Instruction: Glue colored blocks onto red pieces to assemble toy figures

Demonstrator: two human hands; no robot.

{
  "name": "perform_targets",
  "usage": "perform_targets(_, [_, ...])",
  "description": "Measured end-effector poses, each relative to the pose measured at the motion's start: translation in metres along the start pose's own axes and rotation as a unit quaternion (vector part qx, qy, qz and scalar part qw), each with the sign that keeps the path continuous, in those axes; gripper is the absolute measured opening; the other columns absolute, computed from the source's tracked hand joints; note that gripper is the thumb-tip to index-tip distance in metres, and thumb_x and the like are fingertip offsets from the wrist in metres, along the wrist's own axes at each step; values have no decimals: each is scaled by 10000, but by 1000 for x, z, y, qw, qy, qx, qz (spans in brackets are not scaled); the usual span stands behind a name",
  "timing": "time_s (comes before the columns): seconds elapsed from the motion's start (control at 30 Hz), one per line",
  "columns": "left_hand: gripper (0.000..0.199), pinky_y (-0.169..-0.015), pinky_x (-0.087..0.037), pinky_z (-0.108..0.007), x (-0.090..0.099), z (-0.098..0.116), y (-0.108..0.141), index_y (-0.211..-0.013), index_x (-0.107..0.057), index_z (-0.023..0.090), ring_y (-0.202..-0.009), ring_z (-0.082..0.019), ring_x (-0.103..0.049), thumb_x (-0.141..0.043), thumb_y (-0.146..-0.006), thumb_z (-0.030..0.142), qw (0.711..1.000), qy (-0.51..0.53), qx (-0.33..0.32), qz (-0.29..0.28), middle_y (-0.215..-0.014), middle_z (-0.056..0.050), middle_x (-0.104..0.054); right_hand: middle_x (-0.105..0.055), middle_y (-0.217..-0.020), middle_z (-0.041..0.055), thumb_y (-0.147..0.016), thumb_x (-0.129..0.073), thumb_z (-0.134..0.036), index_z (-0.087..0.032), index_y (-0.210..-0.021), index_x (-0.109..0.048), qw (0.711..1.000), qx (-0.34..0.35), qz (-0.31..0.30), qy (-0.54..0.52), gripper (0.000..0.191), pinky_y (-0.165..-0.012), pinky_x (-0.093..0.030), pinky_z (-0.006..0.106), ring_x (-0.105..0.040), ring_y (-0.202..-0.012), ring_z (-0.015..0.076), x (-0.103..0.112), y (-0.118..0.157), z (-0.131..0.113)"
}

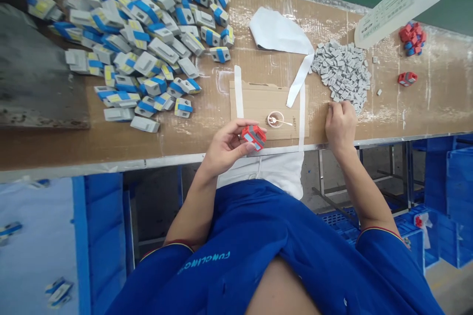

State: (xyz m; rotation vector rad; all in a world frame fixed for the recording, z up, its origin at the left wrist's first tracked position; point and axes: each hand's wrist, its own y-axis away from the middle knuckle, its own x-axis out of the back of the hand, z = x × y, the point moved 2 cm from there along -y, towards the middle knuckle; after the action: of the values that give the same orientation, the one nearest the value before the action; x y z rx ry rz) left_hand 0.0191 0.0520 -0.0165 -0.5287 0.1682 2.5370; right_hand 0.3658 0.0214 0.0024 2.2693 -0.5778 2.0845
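Observation:
Between the thumb and fingers of my left hand (228, 146) is a small red toy vehicle part (253, 137) with grey and pale window areas, held above the front edge of a cardboard sheet (254, 101). My right hand (340, 125) is at the near edge of a heap of small grey plastic pieces (342, 69). Its fingertips are pinched together, and whatever they hold is hidden. On the cardboard, between my hands, stands a small round cup (275, 119) with a thin white stick lying across it.
Many grey, blue and yellow toy vehicle parts (144, 39) are piled at the left. A white cloth (279, 32) lies behind the cardboard. A white bottle (402, 5) stands at the back right, near red parts (412, 38) and a single red piece (407, 78). Blue crates (449, 192) sit below the table.

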Motion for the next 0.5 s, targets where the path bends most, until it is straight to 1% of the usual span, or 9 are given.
perform_targets(0.07, [465,-800,-693,-232,0,0,0,-1271,-777,165,-996,-209,-867,-949,-885,361,1000,-1,0,-6,-1216,-148,-873,-721,-985,129,-1040,-526,-207,-195,-1051,-803,998,1,13,-54,277,-865,-567,443,-666,-933,279,12,2,0])
perform_targets(0.13, [466,-800,-687,-227,0,-1,-1,-1284,-790,178,-1007,-207,-865,-951,-882,351,1000,0,-1,-13,-1215,-141,-872,-744,-954,94,-1011,-627,-227,-216,-1018,-827,988,-6,22,-150,200,-815,-586,413,-697,-882,248,29,13,-10])
perform_targets(0.2, [483,-804,-684,-221,0,-3,-1,-1321,-790,191,-999,-198,-862,-946,-888,340,1000,4,0,-20,-1182,-126,-876,-781,-964,64,-1004,-727,-286,-244,-1056,-840,961,-18,8,-275,132,-738,-598,365,-721,-831,212,44,31,-31])
perform_targets(0.23, [495,-814,-685,-222,-1,-4,-1,-1340,-786,194,-1000,-194,-861,-943,-893,337,1000,7,1,-25,-1165,-119,-876,-794,-961,50,-997,-774,-324,-258,-1081,-841,940,-28,-9,-340,126,-701,-598,345,-725,-801,197,50,42,-45])
perform_targets(0.27, [509,-830,-686,-225,-1,-5,-1,-1359,-779,195,-1008,-194,-859,-940,-897,336,1000,8,2,-29,-1156,-116,-875,-807,-961,42,-981,-814,-350,-267,-1090,-838,917,-41,-21,-396,139,-697,-610,336,-739,-798,190,53,52,-60])
perform_targets(0.3, [523,-850,-687,-229,-2,-5,-2,-1376,-769,195,-1027,-196,-857,-937,-902,338,999,9,3,-33,-1164,-117,-872,-816,-963,39,-971,-835,-367,-270,-1080,-836,896,-60,-32,-440,146,-720,-633,338,-758,-811,189,55,62,-75])
perform_targets(0.33, [535,-865,-688,-235,-2,-5,-2,-1391,-758,195,-1047,-199,-854,-933,-908,344,999,11,4,-36,-1184,-120,-867,-822,-950,38,-968,-842,-387,-265,-1030,-829,877,-79,-35,-472,137,-739,-650,338,-770,-817,188,55,69,-90])
perform_targets(0.4, [537,-874,-687,-238,-4,-5,-2,-1399,-740,189,-1066,-200,-849,-920,-922,357,999,15,4,-38,-1207,-126,-858,-826,-920,36,-952,-861,-428,-256,-970,-815,848,-100,-38,-519,179,-732,-665,331,-781,-801,187,50,78,-115])
perform_targets(0.5, [504,-850,-678,-228,-5,-2,-2,-1368,-738,177,-1056,-192,-840,-910,-932,361,999,18,6,-41,-1186,-121,-852,-838,-932,31,-945,-880,-418,-264,-972,-822,817,-83,-65,-566,167,-735,-671,319,-797,-822,185,41,76,-139])
